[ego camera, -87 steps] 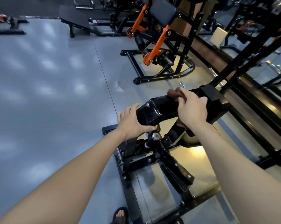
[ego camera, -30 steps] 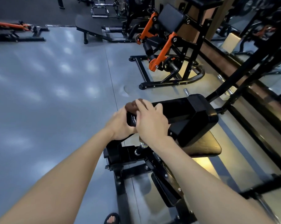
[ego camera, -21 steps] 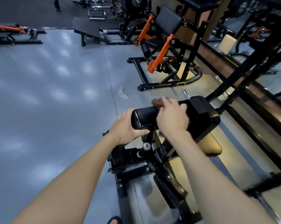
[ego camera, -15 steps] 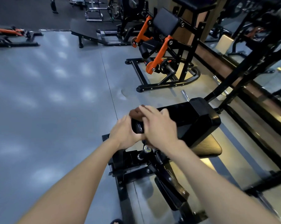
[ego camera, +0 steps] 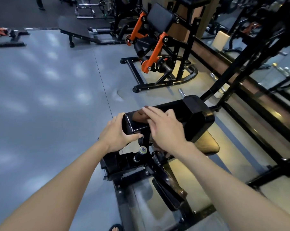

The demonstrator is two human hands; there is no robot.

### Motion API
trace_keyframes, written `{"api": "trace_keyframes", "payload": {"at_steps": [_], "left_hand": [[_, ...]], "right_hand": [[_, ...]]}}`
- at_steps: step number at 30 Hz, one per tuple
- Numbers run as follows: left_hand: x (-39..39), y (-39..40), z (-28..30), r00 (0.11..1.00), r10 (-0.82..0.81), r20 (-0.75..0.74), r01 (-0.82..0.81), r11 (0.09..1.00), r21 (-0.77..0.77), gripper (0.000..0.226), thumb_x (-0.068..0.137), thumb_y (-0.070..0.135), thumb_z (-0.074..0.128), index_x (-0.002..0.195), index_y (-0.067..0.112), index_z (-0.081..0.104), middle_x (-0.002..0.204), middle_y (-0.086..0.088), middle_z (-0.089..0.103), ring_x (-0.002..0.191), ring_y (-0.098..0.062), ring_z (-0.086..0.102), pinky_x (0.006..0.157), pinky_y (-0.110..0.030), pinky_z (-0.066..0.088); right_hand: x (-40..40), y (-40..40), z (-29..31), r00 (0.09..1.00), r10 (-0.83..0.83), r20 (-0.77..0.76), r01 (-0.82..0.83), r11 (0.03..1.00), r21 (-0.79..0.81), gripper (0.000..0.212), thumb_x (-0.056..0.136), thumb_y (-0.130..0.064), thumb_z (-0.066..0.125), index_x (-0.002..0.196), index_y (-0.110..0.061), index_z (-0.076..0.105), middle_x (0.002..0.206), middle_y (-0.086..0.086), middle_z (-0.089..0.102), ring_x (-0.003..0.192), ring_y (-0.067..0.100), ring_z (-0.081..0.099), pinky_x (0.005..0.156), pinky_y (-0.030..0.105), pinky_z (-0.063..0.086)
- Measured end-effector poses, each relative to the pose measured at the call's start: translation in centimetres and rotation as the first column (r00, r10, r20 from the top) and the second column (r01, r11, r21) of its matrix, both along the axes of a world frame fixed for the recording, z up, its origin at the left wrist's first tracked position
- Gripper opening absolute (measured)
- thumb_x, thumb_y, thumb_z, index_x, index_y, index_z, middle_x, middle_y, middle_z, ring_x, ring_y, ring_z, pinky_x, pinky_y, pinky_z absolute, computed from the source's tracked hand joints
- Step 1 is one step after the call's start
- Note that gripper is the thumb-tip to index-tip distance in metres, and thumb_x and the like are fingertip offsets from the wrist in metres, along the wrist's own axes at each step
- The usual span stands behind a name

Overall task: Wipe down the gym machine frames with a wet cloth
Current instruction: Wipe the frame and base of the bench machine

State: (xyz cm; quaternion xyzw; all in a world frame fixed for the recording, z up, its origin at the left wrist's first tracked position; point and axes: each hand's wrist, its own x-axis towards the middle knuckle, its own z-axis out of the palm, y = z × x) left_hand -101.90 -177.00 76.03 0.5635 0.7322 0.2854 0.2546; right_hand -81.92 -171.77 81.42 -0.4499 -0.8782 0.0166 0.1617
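Right hand (ego camera: 165,129) slid left, cloth (ego camera: 139,115) beneath

Both bare forearms extended, left hand (ego camera: 116,133) curled in a grip, right hand (ego camera: 164,129) flat, fingers straight

The machine's top bar (ego camera: 172,112) lies at centre; the left hand (ego camera: 116,132) sits on its near end at 9 o'clock; the right hand (ego camera: 164,129) lies on top, over a cloth (ego camera: 138,115); a seat pad (ego camera: 205,144) lies below at 4 o'clock; another machine (ego camera: 159,52) stands behind at 12 o'clock.
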Motion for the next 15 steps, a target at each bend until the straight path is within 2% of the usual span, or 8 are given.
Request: {"api": "trace_keyframes", "payload": {"at_steps": [3, 5, 6, 8, 10, 12, 13, 15], "left_hand": [[-0.1, 0.0, -0.2, 1.0, 0.002, 0.027, -0.002, 1.0, -0.012, 0.086, 0.059, 0.081, 0.074, 0.128, 0.045, 0.039, 0.123, 0.017, 0.052, 0.12, -0.014, 0.047, 0.098, -0.049, 0.049], [-0.2, -0.1, -0.2, 0.999, 0.012, 0.034, -0.011, 1.0, -0.017, 0.086, 0.061, 0.078, 0.077, 0.129, 0.045, 0.038, 0.124, 0.016, 0.052, 0.12, -0.013, 0.046, 0.099, -0.049, 0.048], [-0.1, -0.1, -0.2, 0.999, 0.01, 0.033, -0.009, 1.0, -0.018, 0.085, 0.063, 0.076, 0.079, 0.13, 0.044, 0.038, 0.125, 0.015, 0.052, 0.121, -0.014, 0.046, 0.099, -0.048, 0.048], [0.0, 0.0, -0.2, 0.999, 0.009, 0.03, -0.009, 1.0, -0.013, 0.084, 0.064, 0.072, 0.081, 0.131, 0.042, 0.039, 0.126, 0.013, 0.052, 0.122, -0.015, 0.046, 0.1, -0.046, 0.047], [0.0, 0.0, -0.2, 1.0, 0.014, 0.024, -0.014, 1.0, -0.008, 0.086, 0.063, 0.075, 0.079, 0.131, 0.041, 0.04, 0.126, 0.012, 0.053, 0.121, -0.017, 0.046, 0.1, -0.046, 0.047], [0.0, 0.1, -0.3, 1.0, 0.01, 0.021, -0.01, 1.0, -0.004, 0.087, 0.062, 0.076, 0.079, 0.131, 0.04, 0.042, 0.126, 0.012, 0.053, 0.121, -0.018, 0.047, 0.1, -0.046, 0.047], [0.0, 0.1, -0.3, 1.0, 0.008, 0.025, -0.008, 1.0, -0.004, 0.087, 0.061, 0.076, 0.079, 0.131, 0.04, 0.042, 0.126, 0.013, 0.053, 0.121, -0.017, 0.047, 0.101, -0.046, 0.047], [-0.1, 0.1, -0.3, 0.999, 0.01, 0.033, -0.01, 1.0, 0.001, 0.088, 0.061, 0.075, 0.08, 0.132, 0.039, 0.041, 0.126, 0.013, 0.053, 0.121, -0.016, 0.048, 0.102, -0.046, 0.046]], "right_hand": [[4.8, 3.8, 0.1, 0.97, -0.231, -0.08, 0.226, 0.972, -0.07, 0.048, 0.108, -0.031, 0.045, 0.154, -0.044, 0.04, 0.155, -0.02, 0.045, 0.11, 0.023, 0.045, 0.077, 0.037, 0.054], [5.8, 4.9, -0.1, 0.886, -0.43, -0.171, 0.413, 0.902, -0.125, 0.046, 0.109, -0.029, 0.044, 0.154, -0.039, 0.043, 0.155, -0.014, 0.047, 0.116, 0.026, 0.044, 0.082, 0.037, 0.048], [5.1, 4.4, 0.0, 0.864, -0.467, -0.189, 0.452, 0.884, -0.121, 0.045, 0.108, -0.029, 0.044, 0.153, -0.036, 0.045, 0.155, -0.012, 0.047, 0.116, 0.027, 0.044, 0.084, 0.038, 0.049], [2.1, 1.7, 0.0, 0.904, -0.377, -0.202, 0.365, 0.926, -0.095, 0.044, 0.107, -0.028, 0.047, 0.151, -0.033, 0.046, 0.153, -0.012, 0.047, 0.11, 0.027, 0.046, 0.082, 0.04, 0.055], [-0.2, -1.5, -0.8, 0.975, -0.156, -0.156, 0.152, 0.988, -0.038, 0.046, 0.106, -0.029, 0.05, 0.151, -0.033, 0.045, 0.154, -0.015, 0.045, 0.102, 0.025, 0.045, 0.072, 0.039, 0.056], [0.1, -2.3, -1.4, 0.997, 0.009, -0.08, -0.008, 1.0, 0.014, 0.048, 0.106, -0.031, 0.05, 0.153, -0.037, 0.043, 0.155, -0.02, 0.043, 0.097, 0.022, 0.044, 0.063, 0.036, 0.055], [1.1, -1.3, -1.1, 0.997, 0.032, -0.067, -0.031, 0.999, 0.024, 0.049, 0.106, -0.032, 0.05, 0.153, -0.04, 0.042, 0.154, -0.022, 0.043, 0.097, 0.02, 0.044, 0.062, 0.035, 0.055], [4.1, 1.5, -0.7, 0.993, -0.059, -0.098, 0.059, 0.998, -0.009, 0.049, 0.107, -0.032, 0.049, 0.153, -0.045, 0.04, 0.154, -0.024, 0.044, 0.1, 0.016, 0.044, 0.064, 0.033, 0.054]]}}
